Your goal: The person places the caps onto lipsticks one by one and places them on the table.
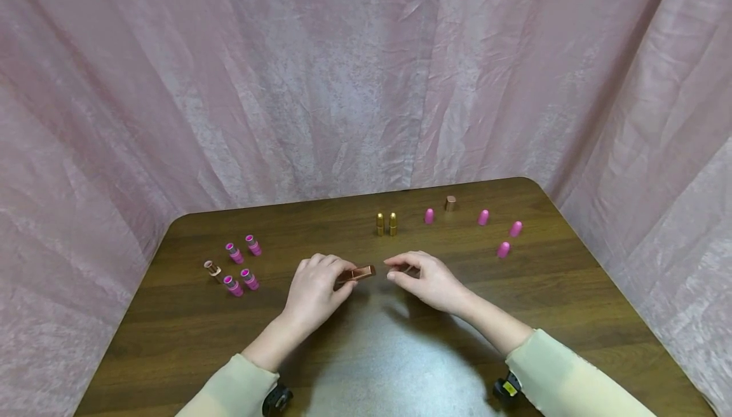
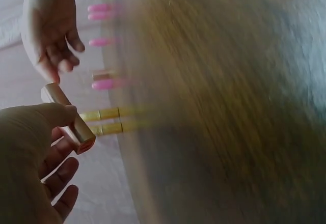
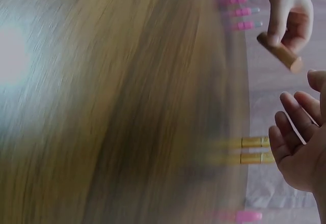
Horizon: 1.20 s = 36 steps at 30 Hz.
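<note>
Head view alone shows sleeves; left hand pinches tube, right hand loosely spread.

Four pink tubes, two gold tubes, two copper tubes, five caps

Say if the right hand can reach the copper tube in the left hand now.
Probably yes: the right hand looks empty, close to the copper tube, with nothing visible between them.

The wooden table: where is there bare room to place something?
Free: the back stretch between the pink tubes and the gold tubes; also the right side, between the pink caps and the right sleeve. Crowded: around the pink tubes and open copper tube.
</note>
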Available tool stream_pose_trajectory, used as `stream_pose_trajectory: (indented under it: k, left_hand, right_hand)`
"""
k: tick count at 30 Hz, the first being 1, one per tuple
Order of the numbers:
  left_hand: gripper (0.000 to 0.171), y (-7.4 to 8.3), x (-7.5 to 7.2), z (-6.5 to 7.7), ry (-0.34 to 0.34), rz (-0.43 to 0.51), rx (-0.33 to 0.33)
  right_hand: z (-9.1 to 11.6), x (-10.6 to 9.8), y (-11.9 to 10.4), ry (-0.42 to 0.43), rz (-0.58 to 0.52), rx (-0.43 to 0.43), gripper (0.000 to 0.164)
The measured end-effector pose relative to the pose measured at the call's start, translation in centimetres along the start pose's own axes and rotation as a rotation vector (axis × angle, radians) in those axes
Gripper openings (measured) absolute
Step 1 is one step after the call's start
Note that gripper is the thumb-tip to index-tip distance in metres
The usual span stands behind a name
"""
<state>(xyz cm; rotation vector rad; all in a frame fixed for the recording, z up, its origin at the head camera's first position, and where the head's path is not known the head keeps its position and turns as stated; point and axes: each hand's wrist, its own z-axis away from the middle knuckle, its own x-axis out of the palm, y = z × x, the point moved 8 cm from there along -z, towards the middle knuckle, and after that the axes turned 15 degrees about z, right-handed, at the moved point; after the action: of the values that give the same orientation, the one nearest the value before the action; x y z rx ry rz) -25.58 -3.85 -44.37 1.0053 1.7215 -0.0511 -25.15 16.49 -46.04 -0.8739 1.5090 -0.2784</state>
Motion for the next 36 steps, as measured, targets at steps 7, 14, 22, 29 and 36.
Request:
stream_pose_trajectory:
  k: [7, 14, 22, 29, 36]
  left_hand:
    - [0.021, -3.2, -0.6, -0.3, 0.026, 0.171, -0.196]
    - [0.024, -5.8, 0.0, -1.4, -0.02, 0.353, -0.352]
    - [0.025, -7.1, 1.1, -3.5, -0.034, 0.383, -0.421]
    - [0.025, -8.0, 2.6, -5.6, -0.022, 0.38, -0.43]
    - [0.017, -9.4, 3.4, -6.7, 0.001, 0.373, -0.434]
  right_hand:
    - [0.5, -1.4, 1.3, 0.011, 0.237, -0.042, 0.04]
    - [1.0, -2.2, 2.8, -0.025, 0.456, -0.064, 0.059]
    - [1.2, -2.3, 3.9, -0.035, 0.599, -0.104, 0.072]
    - [1.3, -2.0, 4.6, -0.055, 0.702, -0.104, 0.079]
    - [1.4, -1.7, 4.8, -0.064, 0.709, -0.1, 0.08]
